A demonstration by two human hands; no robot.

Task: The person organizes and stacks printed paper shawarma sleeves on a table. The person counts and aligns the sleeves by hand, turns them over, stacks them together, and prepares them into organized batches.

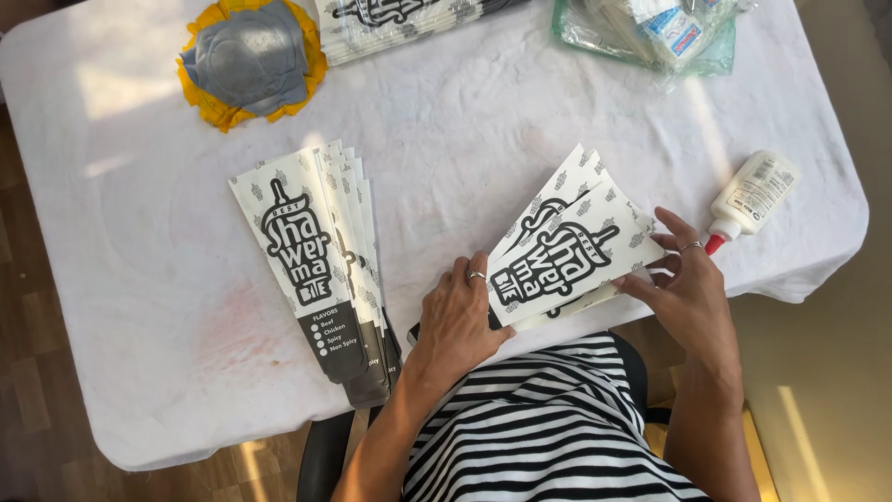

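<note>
Both hands are on a small stack of paper sleeves (567,251) at the near edge of the table (139,372). The left hand (460,321) lies flat, palm down, fingers together and loosely extended, pressing on the stack's lower left end; a ring shows on one finger. It pins the paper rather than clasping it. The right hand (688,288) comes in from the other side, fingers spread and slightly curled, fingertips and thumb pinching the stack's lower right edge, also with a ring on one finger.

The stack sits right between the two hands, tilted so its long axis runs up to the right, fanned a little so several edges peek out at the top. The sleeves are white with bold black lettering and a small repeated pattern; the top one faces up, its print reading upside down from here.

To the left, apart from the hands, a second pile (321,274) of the same sleeves lies fanned, long and narrow, white on top with a dark band at the near end. A white glue bottle (751,197) with a red tip rests on its side just beyond the right hand, not touching it. At the far edge sit a grey-and-yellow cloth (251,58), a wrapped bundle (400,23) of more sleeves and a clear bag (650,33). The table is covered in white cloth, and a striped top (548,428) shows below.
</note>
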